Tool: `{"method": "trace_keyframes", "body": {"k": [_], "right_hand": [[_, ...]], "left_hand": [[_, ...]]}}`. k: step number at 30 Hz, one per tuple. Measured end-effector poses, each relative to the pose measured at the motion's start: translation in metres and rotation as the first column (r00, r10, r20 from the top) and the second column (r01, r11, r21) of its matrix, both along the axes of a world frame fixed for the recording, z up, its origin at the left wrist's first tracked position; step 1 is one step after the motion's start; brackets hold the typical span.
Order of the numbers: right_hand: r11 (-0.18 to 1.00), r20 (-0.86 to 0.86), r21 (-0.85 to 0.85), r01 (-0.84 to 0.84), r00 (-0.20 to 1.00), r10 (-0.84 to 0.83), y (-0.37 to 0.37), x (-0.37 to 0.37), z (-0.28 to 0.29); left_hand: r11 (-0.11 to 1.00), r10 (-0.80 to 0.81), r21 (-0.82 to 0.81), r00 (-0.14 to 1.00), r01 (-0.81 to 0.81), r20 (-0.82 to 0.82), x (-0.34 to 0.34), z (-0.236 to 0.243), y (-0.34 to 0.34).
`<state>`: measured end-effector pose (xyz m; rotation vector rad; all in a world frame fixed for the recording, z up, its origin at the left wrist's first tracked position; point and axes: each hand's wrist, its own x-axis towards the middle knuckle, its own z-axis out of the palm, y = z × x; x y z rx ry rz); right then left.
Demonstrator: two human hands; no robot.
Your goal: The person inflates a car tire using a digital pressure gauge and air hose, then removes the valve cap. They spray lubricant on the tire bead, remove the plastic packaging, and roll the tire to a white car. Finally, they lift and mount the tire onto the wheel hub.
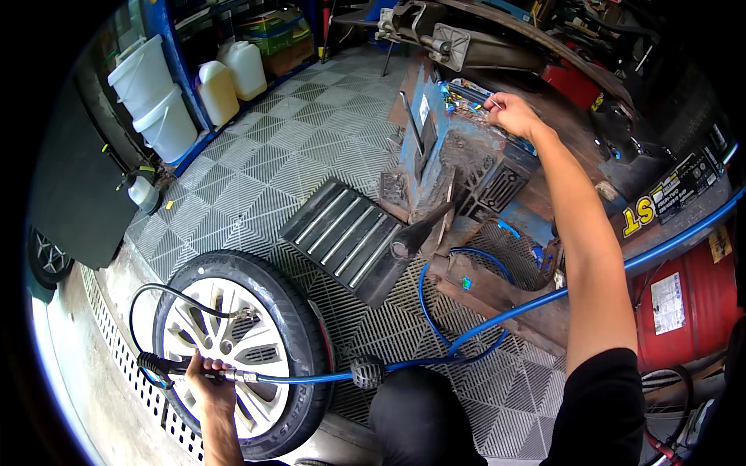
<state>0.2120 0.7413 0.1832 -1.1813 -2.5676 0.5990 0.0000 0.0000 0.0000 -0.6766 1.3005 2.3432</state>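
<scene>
My left hand (211, 388) is wrapped around a tyre inflator (162, 365) at the lower left. From it a short black hose (148, 293) loops over to the silver rim of a wheel (299, 342) with a black tyre. A blue air hose (311, 379) runs from the inflator's metal fitting toward the right. Stretched far forward, my right hand (513, 115) is closed in a pinch beside a tray of small colourful parts (462, 99) on top of a worn blue machine (429, 128). Whatever lies between those fingertips is too small to name.
A black ribbed pad (342, 233) sits against the machine, near a dark blade-like lever (412, 239). White buckets (165, 124) and jugs (245, 68) stand at the far left. To the right are a red drum (672, 303) and the blue hose crossing under my right arm.
</scene>
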Motion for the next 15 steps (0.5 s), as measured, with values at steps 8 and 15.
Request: {"method": "trace_keyframes", "body": {"k": [8, 15], "right_hand": [[0.992, 0.064, -0.014, -0.121, 0.990, 0.122, 0.017, -0.004, -0.004], [0.983, 0.282, 0.136, -0.125, 0.956, 0.083, -0.002, -0.006, 0.015]], "left_hand": [[1.000, 0.030, -0.010, 0.998, -0.029, 0.054, 0.002, 0.008, 0.015], [0.999, 0.039, -0.005, 0.997, -0.039, 0.059, 0.009, 0.007, 0.024]]}}
